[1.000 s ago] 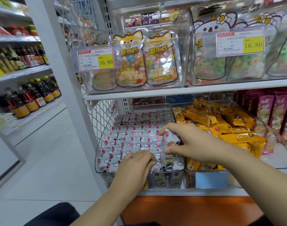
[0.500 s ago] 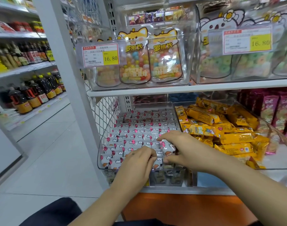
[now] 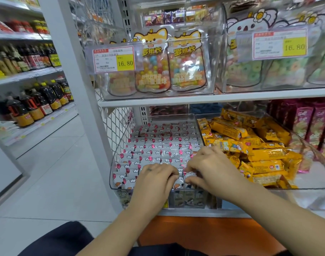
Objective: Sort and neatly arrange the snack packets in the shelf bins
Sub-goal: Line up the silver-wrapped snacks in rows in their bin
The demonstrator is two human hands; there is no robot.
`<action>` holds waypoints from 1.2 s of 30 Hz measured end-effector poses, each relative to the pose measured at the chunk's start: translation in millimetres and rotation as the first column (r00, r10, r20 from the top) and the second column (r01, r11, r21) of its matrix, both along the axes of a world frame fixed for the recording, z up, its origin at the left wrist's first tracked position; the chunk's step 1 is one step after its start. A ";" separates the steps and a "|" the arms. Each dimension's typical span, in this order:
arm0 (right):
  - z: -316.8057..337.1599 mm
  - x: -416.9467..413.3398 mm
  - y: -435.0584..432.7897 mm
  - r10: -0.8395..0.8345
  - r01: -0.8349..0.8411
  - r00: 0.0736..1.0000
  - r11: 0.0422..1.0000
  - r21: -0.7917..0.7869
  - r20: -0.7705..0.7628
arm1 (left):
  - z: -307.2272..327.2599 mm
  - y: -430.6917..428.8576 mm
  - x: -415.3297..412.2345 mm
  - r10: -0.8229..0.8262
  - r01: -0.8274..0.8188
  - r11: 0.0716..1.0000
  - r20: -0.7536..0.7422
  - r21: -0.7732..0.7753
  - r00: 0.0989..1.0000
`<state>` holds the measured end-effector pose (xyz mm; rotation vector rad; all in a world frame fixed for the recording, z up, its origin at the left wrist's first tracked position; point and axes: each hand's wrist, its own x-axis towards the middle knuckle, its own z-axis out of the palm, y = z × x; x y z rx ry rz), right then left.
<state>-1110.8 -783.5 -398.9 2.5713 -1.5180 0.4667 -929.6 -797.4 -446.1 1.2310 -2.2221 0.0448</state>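
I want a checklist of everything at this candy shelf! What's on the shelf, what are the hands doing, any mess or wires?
Surface: white shelf, clear bins.
Job's things: white balloon-print packets in tidy rows in left bin; yellow packets jumbled in right bin.
Clutter: nothing seen.
Grippers: left hand and right hand both pinch packets at the left bin's front.
Cables: nothing seen.
Surroundings: candy bags above, price tags, sauce bottles across the aisle.

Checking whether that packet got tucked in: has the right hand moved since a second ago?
Yes. The right hand has dropped toward the front wall of the clear bin and now rests low among the white packets, beside the left hand.
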 end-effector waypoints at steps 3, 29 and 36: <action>-15.5 -0.4 1.1 -0.011 0.004 0.989 0.999 -0.042 -0.150 | 4.9 0.5 -3.6 0.014 -0.015 1.000 0.015 0.023 1.000; -16.8 -11.5 15.0 -0.148 0.095 0.955 0.974 -0.207 -0.256 | 3.5 4.9 21.1 -0.075 0.071 0.997 0.210 0.025 0.975; -19.4 16.6 -1.8 -0.244 0.241 0.811 0.967 -0.077 -0.532 | 3.8 1.2 52.7 0.171 -0.262 0.946 0.393 0.190 0.903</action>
